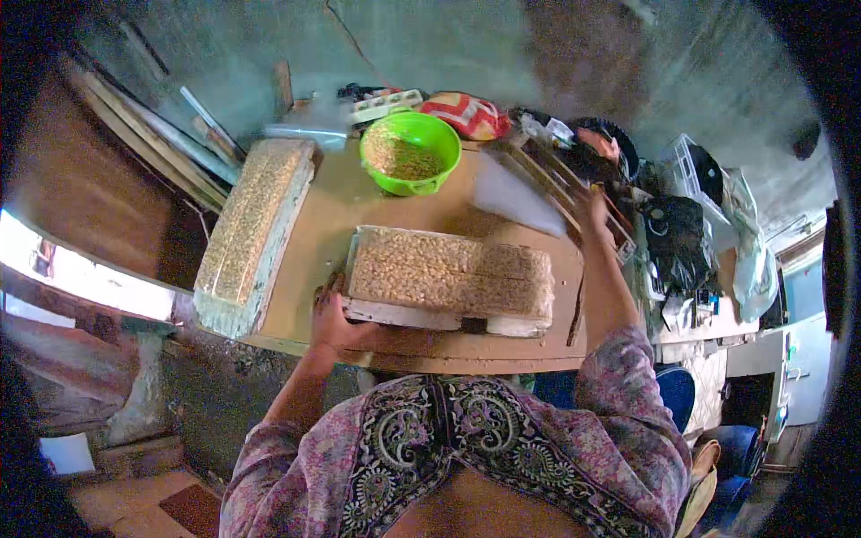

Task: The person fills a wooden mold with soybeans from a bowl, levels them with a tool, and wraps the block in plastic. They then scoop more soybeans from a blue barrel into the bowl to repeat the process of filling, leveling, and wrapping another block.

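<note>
A long slab of pale, grain-like pieces under a shiny clear cover (pixel 448 273) sits on a worn white board (pixel 404 314) at the front of the table. My left hand (pixel 334 321) rests against the left end of this board, its fingers apart. Off to the right, my right hand (pixel 592 215) is closed on a long wooden frame (pixel 554 186) that lies slantwise; its fingers are slightly blurred. Between the slab and the frame, a translucent plastic sheet (pixel 516 199) is spread on the table.
A second covered slab (pixel 251 220) on a white board stands along the table's left side. Behind, a green basin (pixel 413 184) contains more loose pieces. A red and white bag (pixel 466 115) is by the wall. Black bags (pixel 677 233) and a white crate (pixel 695 175) crowd the right.
</note>
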A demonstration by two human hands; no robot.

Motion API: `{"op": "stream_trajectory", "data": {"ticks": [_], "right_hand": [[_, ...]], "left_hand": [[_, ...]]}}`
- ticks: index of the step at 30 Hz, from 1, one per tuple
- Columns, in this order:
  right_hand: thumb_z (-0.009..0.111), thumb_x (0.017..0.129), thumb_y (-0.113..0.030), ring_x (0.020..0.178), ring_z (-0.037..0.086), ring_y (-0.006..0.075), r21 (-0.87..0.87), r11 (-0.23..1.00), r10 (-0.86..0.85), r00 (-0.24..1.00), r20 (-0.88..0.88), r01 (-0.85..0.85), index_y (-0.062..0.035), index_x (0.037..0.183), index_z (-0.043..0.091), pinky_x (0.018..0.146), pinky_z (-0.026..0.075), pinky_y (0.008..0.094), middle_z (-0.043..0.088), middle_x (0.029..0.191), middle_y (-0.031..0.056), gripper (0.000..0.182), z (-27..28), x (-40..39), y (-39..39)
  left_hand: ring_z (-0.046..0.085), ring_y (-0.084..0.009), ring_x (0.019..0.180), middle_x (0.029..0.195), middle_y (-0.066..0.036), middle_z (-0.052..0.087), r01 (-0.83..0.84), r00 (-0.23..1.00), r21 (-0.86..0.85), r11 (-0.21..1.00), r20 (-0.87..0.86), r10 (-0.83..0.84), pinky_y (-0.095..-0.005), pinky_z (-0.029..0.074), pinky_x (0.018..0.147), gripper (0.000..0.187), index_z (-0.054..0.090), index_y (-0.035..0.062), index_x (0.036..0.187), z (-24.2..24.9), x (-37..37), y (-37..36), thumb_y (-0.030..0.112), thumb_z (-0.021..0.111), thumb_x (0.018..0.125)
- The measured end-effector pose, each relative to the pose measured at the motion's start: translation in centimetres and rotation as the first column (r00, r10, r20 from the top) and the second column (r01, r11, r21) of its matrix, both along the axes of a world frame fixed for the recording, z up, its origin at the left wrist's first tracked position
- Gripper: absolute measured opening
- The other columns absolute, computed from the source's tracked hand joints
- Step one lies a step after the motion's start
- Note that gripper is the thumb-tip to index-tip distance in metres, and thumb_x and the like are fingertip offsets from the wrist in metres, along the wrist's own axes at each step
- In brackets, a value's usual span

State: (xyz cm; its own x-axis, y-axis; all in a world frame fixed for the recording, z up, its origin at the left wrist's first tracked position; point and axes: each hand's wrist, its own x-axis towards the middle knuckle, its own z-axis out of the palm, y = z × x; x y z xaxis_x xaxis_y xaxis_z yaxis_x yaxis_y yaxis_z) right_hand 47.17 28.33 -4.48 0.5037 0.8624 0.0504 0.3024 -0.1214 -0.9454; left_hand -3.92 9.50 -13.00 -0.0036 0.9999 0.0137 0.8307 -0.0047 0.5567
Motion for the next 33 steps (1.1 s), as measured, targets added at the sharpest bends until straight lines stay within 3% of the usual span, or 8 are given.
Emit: {"op": "stream_trajectory", "data": {"ticks": [1, 7, 14, 16, 18, 20, 27, 33], "right_hand": [[0.046, 0.080, -0.030, 0.058, 0.051, 0.0200, 0.048, 0.991, 0.132, 0.902, -0.411, -0.123, -0.0033, 0.095, 0.052, 0.054, 0.044, 0.0328, 0.054, 0.075, 0.0078, 0.032, -1.8, -1.7, 4.3], [0.058, 0.069, -0.047, 0.109, 0.039, 0.0238, -0.061, 0.821, 0.405, 0.653, -0.640, -0.568, -0.0108, 0.121, 0.033, 0.069, 0.045, 0.0470, 0.043, 0.117, 0.0067, 0.068, -1.3, -23.5, 6.6], [0.049, 0.078, -0.036, 0.073, 0.052, 0.0211, 0.149, 0.931, 0.358, 0.761, -0.541, -0.333, -0.0100, 0.103, 0.048, 0.055, 0.045, 0.0381, 0.051, 0.090, 0.0080, 0.037, -5.8, -21.5, 11.2], [0.057, 0.072, -0.037, 0.086, 0.052, 0.0231, 0.500, 0.719, 0.638, 0.174, -0.750, -0.482, -0.0070, 0.107, 0.048, 0.075, 0.044, 0.0394, 0.052, 0.103, 0.0103, 0.047, 0.3, -18.4, 9.3], [0.053, 0.076, -0.024, 0.071, 0.053, 0.0188, -0.064, 0.992, 0.066, 0.867, -0.495, -0.112, -0.0048, 0.086, 0.055, 0.054, 0.044, 0.0344, 0.053, 0.074, 0.0079, 0.022, 6.0, -15.5, 4.8], [0.057, 0.074, -0.026, 0.072, 0.056, 0.0233, 0.349, 0.917, 0.390, 0.611, -0.689, -0.191, -0.0049, 0.091, 0.055, 0.055, 0.047, 0.0382, 0.057, 0.079, 0.0091, 0.027, 1.2, -7.7, 7.1], [0.052, 0.077, -0.025, 0.089, 0.051, 0.0249, 0.010, 0.966, -0.207, 0.796, -0.569, 0.258, -0.0083, 0.102, 0.048, 0.068, 0.046, 0.0421, 0.051, 0.099, 0.0086, 0.030, 3.5, 3.9, -4.6], [0.053, 0.078, -0.026, 0.084, 0.053, 0.0250, 0.239, 0.970, 0.223, 0.526, -0.821, -0.038, -0.0105, 0.103, 0.048, 0.059, 0.048, 0.0349, 0.051, 0.100, 0.0103, 0.030, 0.9, 6.3, -7.0]], "left_hand": [[0.039, -0.0391, 0.105, 0.115, -0.021, 0.042, 0.003, 1.000, -0.058, 0.998, 0.014, -0.002, -0.0433, 0.032, 0.089, 0.102, 0.025, 0.0021, 0.123, 0.8, 0.3, -0.1, 0.046, 0.074, 0.044], [0.031, -0.0349, 0.115, 0.121, -0.019, 0.037, 0.063, 0.994, 0.192, 0.979, -0.096, -0.045, -0.0420, 0.025, 0.096, 0.101, 0.026, 0.0047, 0.125, 4.1, 1.0, -0.3, 0.045, 0.072, 0.045], [0.032, -0.0340, 0.114, 0.122, -0.018, 0.037, 0.118, 0.993, 0.189, 0.975, -0.030, -0.114, -0.0424, 0.026, 0.095, 0.098, 0.028, 0.0058, 0.124, 5.0, 1.5, -0.1, 0.040, 0.073, 0.045], [0.032, -0.0335, 0.114, 0.122, -0.017, 0.037, 0.140, 0.989, 0.201, 0.969, 0.010, -0.145, -0.0425, 0.027, 0.094, 0.098, 0.028, 0.0051, 0.124, 5.0, 1.9, -0.1, 0.041, 0.073, 0.045], [0.034, -0.0333, 0.113, 0.123, -0.017, 0.036, 0.089, 0.995, 0.007, 0.996, -0.040, -0.089, -0.0422, 0.028, 0.094, 0.099, 0.027, 0.0056, 0.125, 3.8, 1.4, -0.2, 0.043, 0.073, 0.046], [0.035, -0.0340, 0.112, 0.123, -0.018, 0.036, 0.067, 0.997, 0.035, 0.997, -0.036, -0.066, -0.0418, 0.029, 0.093, 0.097, 0.029, 0.0049, 0.123, 1.6, 0.7, -0.3, 0.043, 0.073, 0.046], [0.046, -0.0335, 0.100, 0.111, -0.020, 0.046, -0.038, 0.999, -0.216, 0.976, -0.003, 0.038, -0.0403, 0.039, 0.081, 0.085, 0.036, 0.0005, 0.114, 5.3, 2.1, -0.7, 0.041, 0.072, 0.049], [0.051, -0.0333, 0.091, 0.102, -0.017, 0.051, -0.004, 0.987, 0.115, 0.993, 0.160, -0.014, -0.0415, 0.041, 0.075, 0.078, 0.039, 0.0042, 0.110, 2.3, 1.5, -0.6, 0.042, 0.072, 0.050]]}}
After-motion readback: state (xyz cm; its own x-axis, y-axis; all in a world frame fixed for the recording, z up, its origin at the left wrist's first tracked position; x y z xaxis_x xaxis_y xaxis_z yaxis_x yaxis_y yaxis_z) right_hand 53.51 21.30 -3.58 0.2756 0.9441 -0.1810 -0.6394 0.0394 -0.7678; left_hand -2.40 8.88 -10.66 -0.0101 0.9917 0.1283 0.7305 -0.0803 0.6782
